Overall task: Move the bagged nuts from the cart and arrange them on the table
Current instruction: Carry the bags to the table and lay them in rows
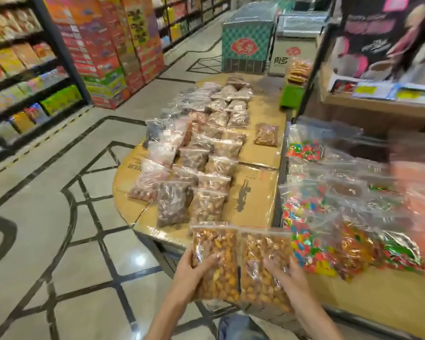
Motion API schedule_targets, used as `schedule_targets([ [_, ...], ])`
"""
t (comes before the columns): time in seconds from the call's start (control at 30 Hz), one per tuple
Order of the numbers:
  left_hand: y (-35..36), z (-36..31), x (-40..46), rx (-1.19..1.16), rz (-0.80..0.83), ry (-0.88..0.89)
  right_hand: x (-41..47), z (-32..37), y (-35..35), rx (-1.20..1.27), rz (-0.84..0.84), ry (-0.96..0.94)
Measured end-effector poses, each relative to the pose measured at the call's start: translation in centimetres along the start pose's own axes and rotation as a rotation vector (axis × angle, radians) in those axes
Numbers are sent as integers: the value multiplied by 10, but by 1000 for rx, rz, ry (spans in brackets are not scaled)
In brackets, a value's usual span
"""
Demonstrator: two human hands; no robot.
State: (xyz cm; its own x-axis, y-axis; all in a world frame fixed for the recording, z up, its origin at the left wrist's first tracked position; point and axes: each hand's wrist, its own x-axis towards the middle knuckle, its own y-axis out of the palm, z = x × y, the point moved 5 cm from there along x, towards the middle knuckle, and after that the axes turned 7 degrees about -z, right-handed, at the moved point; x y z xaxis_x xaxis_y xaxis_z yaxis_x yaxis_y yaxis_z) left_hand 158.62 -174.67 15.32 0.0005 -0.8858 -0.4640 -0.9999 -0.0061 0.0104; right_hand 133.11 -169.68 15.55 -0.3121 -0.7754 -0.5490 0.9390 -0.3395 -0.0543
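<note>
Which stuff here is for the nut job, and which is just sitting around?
For the job:
left hand gripping left nut bag
right hand gripping right nut bag
bagged nuts on the table
table

Just lying about:
colourful candy bags
stacked boxes
freezer

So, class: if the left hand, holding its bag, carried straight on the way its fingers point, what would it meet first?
Probably the nearest bag of light nuts on the table; the left hand points forward toward it, though depth is unclear.

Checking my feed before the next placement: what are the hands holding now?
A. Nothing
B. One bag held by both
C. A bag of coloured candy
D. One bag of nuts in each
D: the left hand grips one bag of orange-brown nuts, the right hand a second bag, side by side.
</note>
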Motion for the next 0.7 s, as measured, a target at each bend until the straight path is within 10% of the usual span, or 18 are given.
schedule_targets([
  [0.7, 202, -118, 319, 217, 236, 94, 181, 95, -58, 214, -286, -44],
])
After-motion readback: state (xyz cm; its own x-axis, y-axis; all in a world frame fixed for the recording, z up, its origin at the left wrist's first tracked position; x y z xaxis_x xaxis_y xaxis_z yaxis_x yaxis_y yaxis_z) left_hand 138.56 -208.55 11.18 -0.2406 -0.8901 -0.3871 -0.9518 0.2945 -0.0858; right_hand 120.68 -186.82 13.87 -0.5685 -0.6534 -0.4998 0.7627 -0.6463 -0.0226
